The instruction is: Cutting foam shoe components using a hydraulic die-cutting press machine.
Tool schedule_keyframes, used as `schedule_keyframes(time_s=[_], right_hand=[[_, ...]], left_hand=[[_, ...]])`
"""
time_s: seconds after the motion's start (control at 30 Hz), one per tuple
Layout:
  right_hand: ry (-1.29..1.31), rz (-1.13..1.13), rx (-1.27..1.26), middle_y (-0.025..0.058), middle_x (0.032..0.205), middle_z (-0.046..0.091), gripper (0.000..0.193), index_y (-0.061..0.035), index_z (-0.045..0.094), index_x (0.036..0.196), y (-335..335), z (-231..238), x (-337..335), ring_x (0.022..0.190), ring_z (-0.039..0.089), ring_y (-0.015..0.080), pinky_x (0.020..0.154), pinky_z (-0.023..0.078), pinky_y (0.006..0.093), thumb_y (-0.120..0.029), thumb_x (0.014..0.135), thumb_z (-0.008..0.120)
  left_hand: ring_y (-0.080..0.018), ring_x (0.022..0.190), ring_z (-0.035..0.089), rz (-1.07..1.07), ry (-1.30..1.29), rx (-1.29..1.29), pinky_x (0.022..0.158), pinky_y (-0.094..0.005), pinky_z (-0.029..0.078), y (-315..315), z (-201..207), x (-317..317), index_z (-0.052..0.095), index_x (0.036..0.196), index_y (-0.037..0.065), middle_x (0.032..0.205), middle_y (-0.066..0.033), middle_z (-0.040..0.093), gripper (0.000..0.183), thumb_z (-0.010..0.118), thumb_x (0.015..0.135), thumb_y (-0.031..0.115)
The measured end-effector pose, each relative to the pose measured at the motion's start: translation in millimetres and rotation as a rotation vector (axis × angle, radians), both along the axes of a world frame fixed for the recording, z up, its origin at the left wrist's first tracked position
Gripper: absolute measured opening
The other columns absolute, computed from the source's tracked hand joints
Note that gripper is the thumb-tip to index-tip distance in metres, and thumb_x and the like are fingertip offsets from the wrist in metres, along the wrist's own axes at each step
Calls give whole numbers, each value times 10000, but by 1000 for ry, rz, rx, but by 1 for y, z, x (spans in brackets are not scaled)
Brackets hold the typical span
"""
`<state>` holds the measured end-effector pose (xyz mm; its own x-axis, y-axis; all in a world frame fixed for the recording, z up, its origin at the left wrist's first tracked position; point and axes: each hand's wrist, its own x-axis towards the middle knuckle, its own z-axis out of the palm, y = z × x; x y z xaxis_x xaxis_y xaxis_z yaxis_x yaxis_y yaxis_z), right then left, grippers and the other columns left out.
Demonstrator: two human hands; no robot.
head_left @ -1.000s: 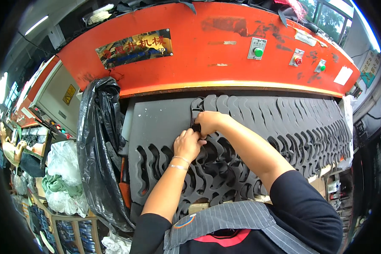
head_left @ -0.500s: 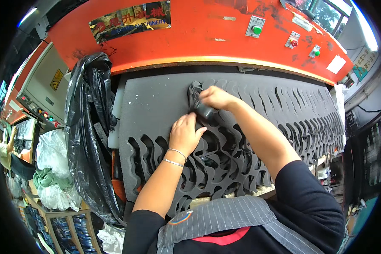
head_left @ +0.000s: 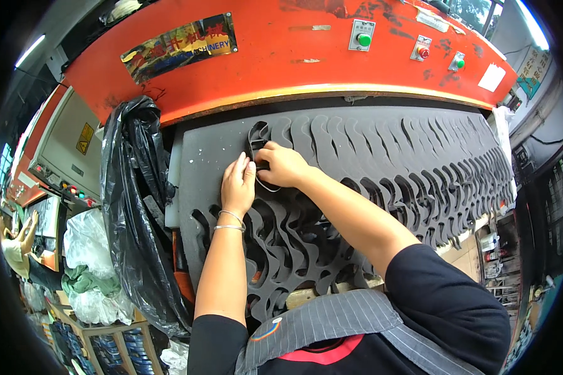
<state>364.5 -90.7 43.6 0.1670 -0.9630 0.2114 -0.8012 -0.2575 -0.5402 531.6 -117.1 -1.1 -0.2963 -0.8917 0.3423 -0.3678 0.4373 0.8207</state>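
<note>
A dark, sole-shaped cutting die [head_left: 258, 132], a loop of thin metal strip, stands on the grey foam sheet [head_left: 200, 178] at the left end of a row of curved cuts. My right hand [head_left: 283, 166] has its fingers curled around the inner part of the die, gripping it from the right. Alongside its left edge lies my left hand [head_left: 236, 185], fingers stretched out and fingertips at the die. My fingers and palm hide the die's lower half. Below the hands, the sheet is a web of wavy strips with deep sole-shaped holes.
Behind the sheet spans an orange press beam [head_left: 263, 65] with green and red buttons. A black plastic bag [head_left: 134, 225] hangs at the left, beside clear bags [head_left: 91, 240] and a shelf of dark pieces [head_left: 137, 350]. Another person [head_left: 20, 250] works far left.
Both hands and the die have shifted left along the foam. The die, tilted and blurred before, now stands on the sheet. Fresh curved outlines show to its right.
</note>
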Motion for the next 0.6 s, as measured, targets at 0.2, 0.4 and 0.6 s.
schedule_keyframes(time_s=[0.2, 0.4, 0.6], right_hand=[[-55, 110, -177, 124, 1052, 631, 675, -57, 548, 1251, 54, -15, -25, 1071, 541, 299, 945, 414, 420, -327, 688, 805], [-7, 69, -228, 79, 988, 639, 563, -93, 651, 1147, 39, -18, -25, 1038, 547, 253, 952, 391, 391, -336, 659, 789], [-34, 42, -266, 60, 958, 652, 557, -94, 652, 1134, 38, -15, -29, 1020, 548, 242, 931, 400, 384, -330, 649, 791]], left_hand=[[-399, 1160, 532, 47, -257, -147, 988, -438, 416, 2, 4, -7, 545, 1302, 44, 1264, -251, 548, 522, 579, 904, 380], [-360, 1139, 555, 86, -270, -145, 979, -423, 415, -9, 9, -15, 548, 1305, 60, 1230, -215, 582, 438, 531, 933, 291], [-352, 1128, 562, 104, -308, -169, 978, -415, 416, -9, 16, -23, 537, 1324, 87, 1231, -199, 584, 431, 516, 939, 278]])
